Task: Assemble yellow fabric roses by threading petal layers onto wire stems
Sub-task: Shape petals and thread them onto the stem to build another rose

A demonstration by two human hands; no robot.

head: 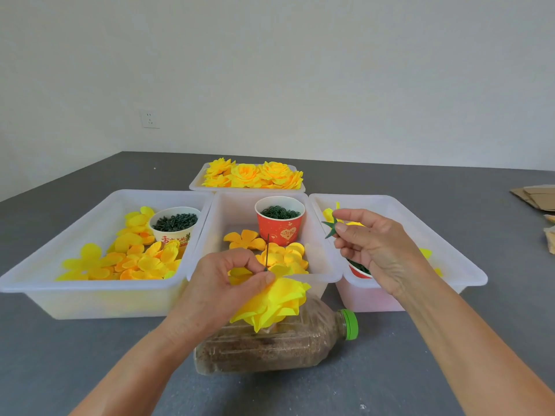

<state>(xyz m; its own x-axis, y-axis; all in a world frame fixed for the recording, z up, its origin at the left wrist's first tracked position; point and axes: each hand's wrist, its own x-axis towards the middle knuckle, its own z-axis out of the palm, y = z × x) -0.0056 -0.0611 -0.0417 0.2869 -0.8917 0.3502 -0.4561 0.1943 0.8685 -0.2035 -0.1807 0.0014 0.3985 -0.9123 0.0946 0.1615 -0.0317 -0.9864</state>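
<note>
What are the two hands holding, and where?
Left hand pinches the rose at its wire stem; right hand pinches the green leaf piece by its edge.

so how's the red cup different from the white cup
The red cup stands in the middle bin and holds thin green rings; the white cup stands in the left bin and holds chunkier dark green pieces. The red cup has a gold heart print, the white cup red lettering. Both are upright paper cups beside loose yellow petals.
</note>
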